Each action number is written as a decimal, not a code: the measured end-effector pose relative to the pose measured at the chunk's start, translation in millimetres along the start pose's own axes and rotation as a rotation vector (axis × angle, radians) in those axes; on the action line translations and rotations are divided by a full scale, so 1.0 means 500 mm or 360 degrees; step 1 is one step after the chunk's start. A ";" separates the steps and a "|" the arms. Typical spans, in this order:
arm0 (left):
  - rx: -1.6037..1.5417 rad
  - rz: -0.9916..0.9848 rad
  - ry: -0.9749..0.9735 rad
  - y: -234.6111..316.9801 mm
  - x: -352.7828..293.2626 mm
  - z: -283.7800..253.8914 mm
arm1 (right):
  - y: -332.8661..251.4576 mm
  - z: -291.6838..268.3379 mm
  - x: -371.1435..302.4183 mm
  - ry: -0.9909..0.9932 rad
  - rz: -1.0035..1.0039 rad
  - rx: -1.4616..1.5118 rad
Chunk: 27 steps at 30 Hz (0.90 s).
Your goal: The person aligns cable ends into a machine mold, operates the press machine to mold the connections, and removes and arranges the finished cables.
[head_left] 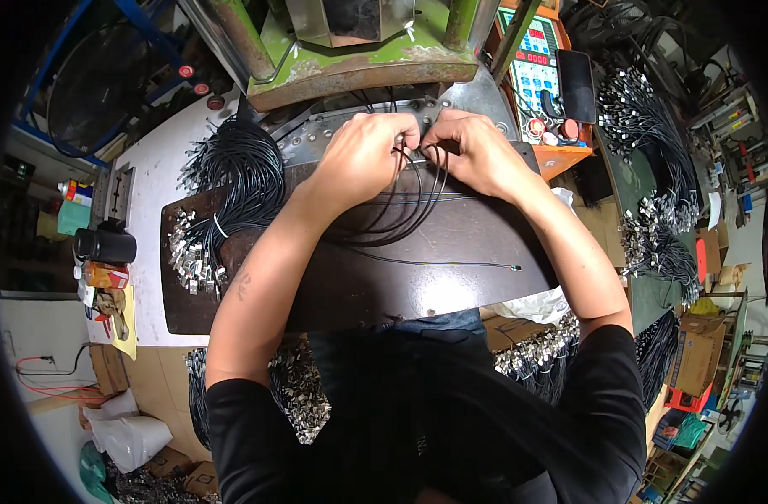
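Note:
Both my hands work close together at the front of a green press (pixel 363 80). My left hand (pixel 369 144) has its fingers curled closed on thin black cables (pixel 409 220), which loop down from it over the dark board (pixel 484 244). Just to its right, my right hand (pixel 470 147) pinches the same cables near their ends. The very ends between my fingertips are hidden. One cable lies stretched to the right on the board, with a small metal connector (pixel 516 268) at its tip.
A tied bundle of black cables (pixel 248 172) with metal connectors (pixel 192 260) lies left on the board. A control panel (pixel 531 63) and a phone (pixel 576 86) stand at the back right. More cable bundles (pixel 652 143) hang at the far right. A black jar (pixel 105 246) is at left.

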<state>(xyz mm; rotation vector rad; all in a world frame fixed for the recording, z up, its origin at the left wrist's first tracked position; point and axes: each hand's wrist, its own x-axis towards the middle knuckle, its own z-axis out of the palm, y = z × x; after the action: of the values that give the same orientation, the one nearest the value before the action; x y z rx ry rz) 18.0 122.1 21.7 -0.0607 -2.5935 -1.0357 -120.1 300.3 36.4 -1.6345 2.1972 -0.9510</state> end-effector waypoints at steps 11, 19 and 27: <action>-0.0306 0.0026 0.0254 0.016 -0.065 -0.006 | -0.009 -0.003 -0.018 -0.0044 -0.0046 0.0087; -0.0074 0.0207 0.0402 -0.002 -0.087 -0.034 | -0.028 -0.034 -0.075 0.0173 -0.0087 -0.0351; -0.0072 -0.0070 0.0299 0.000 -0.058 -0.040 | -0.014 -0.022 -0.055 0.0285 -0.0187 -0.0076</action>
<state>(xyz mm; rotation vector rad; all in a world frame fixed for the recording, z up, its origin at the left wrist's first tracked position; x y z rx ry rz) 51.2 111.3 25.7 0.0796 -2.4125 -1.0617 -111.2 328.4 44.0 -1.7805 2.2753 -1.1250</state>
